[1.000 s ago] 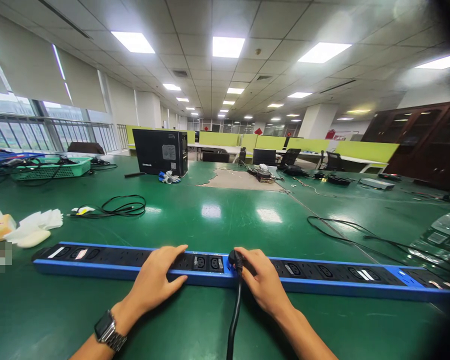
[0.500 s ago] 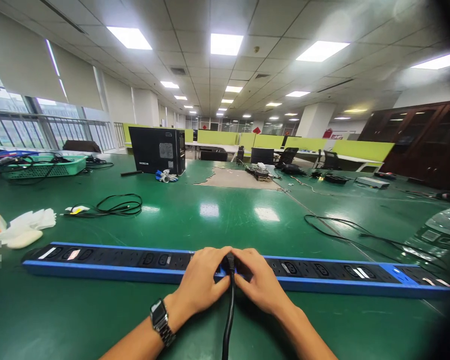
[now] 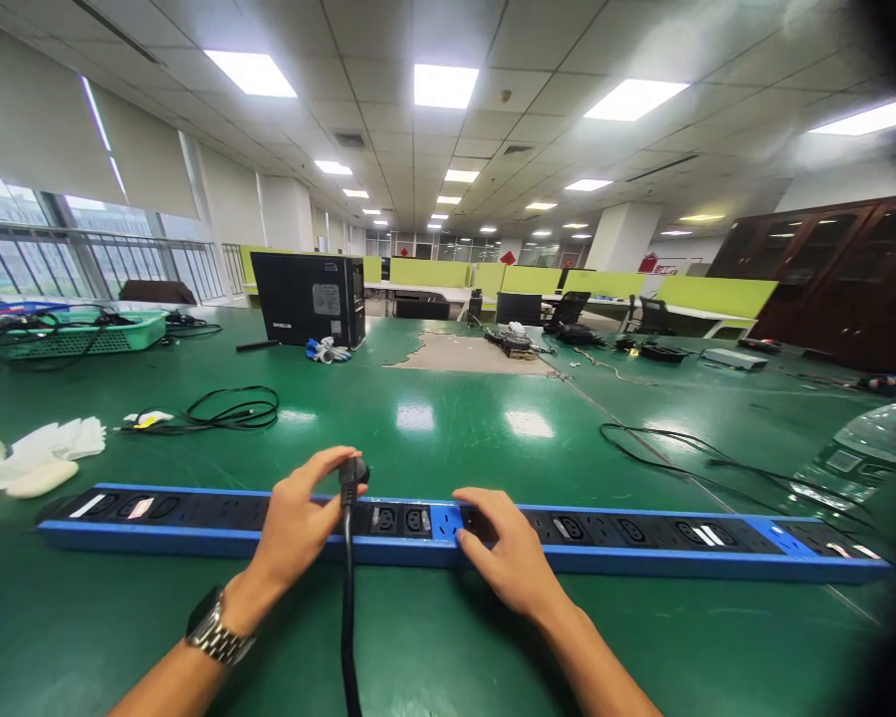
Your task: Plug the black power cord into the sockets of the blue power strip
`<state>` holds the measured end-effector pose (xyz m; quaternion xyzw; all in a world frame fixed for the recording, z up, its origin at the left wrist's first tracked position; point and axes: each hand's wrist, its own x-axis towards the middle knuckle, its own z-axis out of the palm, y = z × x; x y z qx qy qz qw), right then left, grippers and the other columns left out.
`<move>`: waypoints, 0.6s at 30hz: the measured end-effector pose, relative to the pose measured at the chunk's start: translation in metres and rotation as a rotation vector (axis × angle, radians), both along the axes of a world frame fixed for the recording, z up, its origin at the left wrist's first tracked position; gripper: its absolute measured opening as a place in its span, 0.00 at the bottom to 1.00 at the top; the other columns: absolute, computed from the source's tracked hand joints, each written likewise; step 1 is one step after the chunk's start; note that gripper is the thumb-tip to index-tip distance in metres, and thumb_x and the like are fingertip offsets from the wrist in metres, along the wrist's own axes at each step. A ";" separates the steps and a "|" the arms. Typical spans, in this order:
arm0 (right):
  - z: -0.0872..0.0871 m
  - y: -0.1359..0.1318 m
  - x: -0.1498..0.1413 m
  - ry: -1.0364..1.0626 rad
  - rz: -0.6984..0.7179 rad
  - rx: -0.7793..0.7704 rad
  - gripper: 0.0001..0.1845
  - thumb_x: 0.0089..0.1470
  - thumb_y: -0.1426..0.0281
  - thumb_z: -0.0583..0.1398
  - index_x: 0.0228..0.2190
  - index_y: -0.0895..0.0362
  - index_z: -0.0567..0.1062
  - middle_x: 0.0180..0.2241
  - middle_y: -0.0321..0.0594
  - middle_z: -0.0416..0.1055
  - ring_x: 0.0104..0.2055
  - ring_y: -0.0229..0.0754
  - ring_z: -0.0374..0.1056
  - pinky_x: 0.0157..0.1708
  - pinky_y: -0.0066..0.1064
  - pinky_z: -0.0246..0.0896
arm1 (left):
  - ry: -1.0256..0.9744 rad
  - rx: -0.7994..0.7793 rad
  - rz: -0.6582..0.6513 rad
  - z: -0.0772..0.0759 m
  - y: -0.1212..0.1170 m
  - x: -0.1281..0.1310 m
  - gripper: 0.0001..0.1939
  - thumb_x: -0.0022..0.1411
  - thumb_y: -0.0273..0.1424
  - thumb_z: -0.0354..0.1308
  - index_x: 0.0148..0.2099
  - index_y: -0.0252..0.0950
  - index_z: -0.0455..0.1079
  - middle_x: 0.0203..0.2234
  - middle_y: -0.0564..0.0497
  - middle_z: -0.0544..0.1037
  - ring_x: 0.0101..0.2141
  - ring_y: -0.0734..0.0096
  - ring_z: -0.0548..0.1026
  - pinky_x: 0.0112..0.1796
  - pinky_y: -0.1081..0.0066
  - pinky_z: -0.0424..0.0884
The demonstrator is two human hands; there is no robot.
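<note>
A long blue-edged power strip (image 3: 401, 554) with black and blue sockets lies across the green table. My left hand (image 3: 296, 523) pinches a black power plug (image 3: 350, 476), raised over the left middle of the strip. Its thick black cord (image 3: 347, 617) hangs down toward the bottom of the view. My right hand (image 3: 509, 550) rests at the strip's middle, beside the blue socket section (image 3: 446, 520), thumb and fingers apart around the strip's edges. A metal-banded watch (image 3: 219, 629) is on my left wrist.
Coiled black cable (image 3: 231, 408) lies left, behind white tissue (image 3: 56, 445). A computer case (image 3: 310, 299) and gloves (image 3: 327, 350) stand farther back. A green basket (image 3: 82, 337) holds cables. At right are loose cable (image 3: 664, 448) and a plastic bottle (image 3: 858, 453).
The plug has come away from the strip's middle; my left hand carries it up and left. My right hand has stayed near the middle, now apart from the plug.
</note>
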<state>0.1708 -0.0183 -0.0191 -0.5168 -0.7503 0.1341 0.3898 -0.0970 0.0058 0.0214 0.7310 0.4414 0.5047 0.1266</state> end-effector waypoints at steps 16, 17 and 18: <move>0.007 0.000 -0.065 -0.070 0.115 0.076 0.16 0.52 0.71 0.60 0.44 0.54 0.73 0.43 0.42 0.76 0.45 0.47 0.67 0.47 0.43 0.62 | 0.306 -0.199 -0.059 -0.026 -0.001 -0.023 0.16 0.61 0.38 0.56 0.50 0.41 0.71 0.41 0.48 0.79 0.41 0.60 0.75 0.43 0.65 0.70; 0.009 0.001 -0.076 -0.062 0.133 0.080 0.18 0.51 0.71 0.61 0.46 0.54 0.73 0.44 0.42 0.75 0.46 0.47 0.67 0.48 0.43 0.62 | 0.321 -0.197 -0.060 -0.027 -0.002 -0.022 0.15 0.61 0.36 0.56 0.49 0.41 0.71 0.40 0.48 0.79 0.40 0.60 0.75 0.43 0.65 0.69; 0.011 0.003 -0.087 -0.051 0.146 0.083 0.20 0.51 0.71 0.62 0.47 0.53 0.72 0.45 0.42 0.75 0.46 0.47 0.67 0.48 0.42 0.62 | 0.337 -0.193 -0.062 -0.027 -0.002 -0.023 0.14 0.60 0.34 0.56 0.49 0.40 0.71 0.40 0.48 0.79 0.40 0.60 0.75 0.43 0.64 0.69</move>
